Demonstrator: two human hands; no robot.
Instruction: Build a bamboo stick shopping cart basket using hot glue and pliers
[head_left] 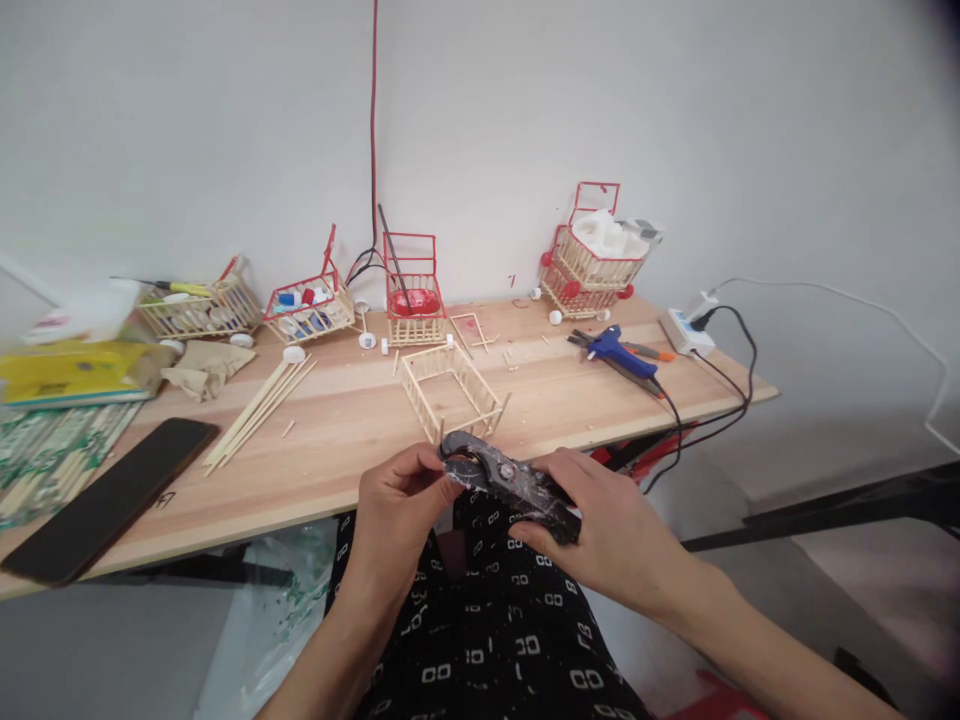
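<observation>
At the counter's (532,400) near edge, one cutter (510,478) grasped by right hand (600,515), long axis slanted, nose pointed far-left, left hand's (401,495) grip indeterminable

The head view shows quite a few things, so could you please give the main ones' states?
Cutter: held in the right grip
Left grip: beside the blades; contents unclear
Wooden basket: open-topped
Phone: lying flat, screen dark
Glue gun: lying down, cord attached
Power strip: plugs inserted
Sticks: lying loose
Carts: all four loaded
</observation>
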